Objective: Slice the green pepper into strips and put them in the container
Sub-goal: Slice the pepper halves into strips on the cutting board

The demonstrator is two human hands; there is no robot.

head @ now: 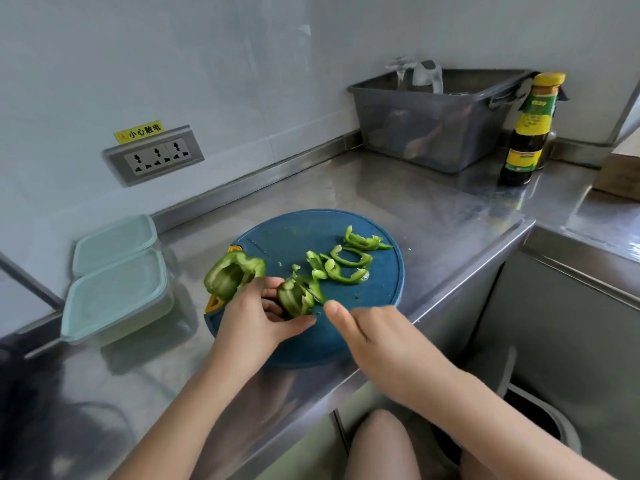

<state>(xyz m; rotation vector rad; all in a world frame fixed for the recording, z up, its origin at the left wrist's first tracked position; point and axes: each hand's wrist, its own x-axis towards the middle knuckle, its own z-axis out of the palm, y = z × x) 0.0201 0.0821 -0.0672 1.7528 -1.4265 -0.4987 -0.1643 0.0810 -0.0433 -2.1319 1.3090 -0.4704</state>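
A round blue cutting board point(381, 292) lies on the steel counter. Several cut green pepper strips point(348, 263) are spread over its far right part. A large green pepper half point(230, 275) rests at the board's left edge. My left hand point(256, 317) grips a smaller pepper piece point(294, 299) on the board. My right hand point(360, 332) is just right of it, thumb forward and fingers curled under, holding a knife point(316, 294) whose thin blade shows edge-on against the piece; the handle is hidden. Two pale green containers, one nearer point(116, 299) and one farther point(114, 242), stand with lids on to the left.
A grey plastic tub point(433, 133) sits at the back of the counter with a dark sauce bottle point(528, 133) beside it. A cardboard box point(620, 171) is at the far right. A wall socket strip point(154, 155) is on the left wall. The counter edge runs close below the board.
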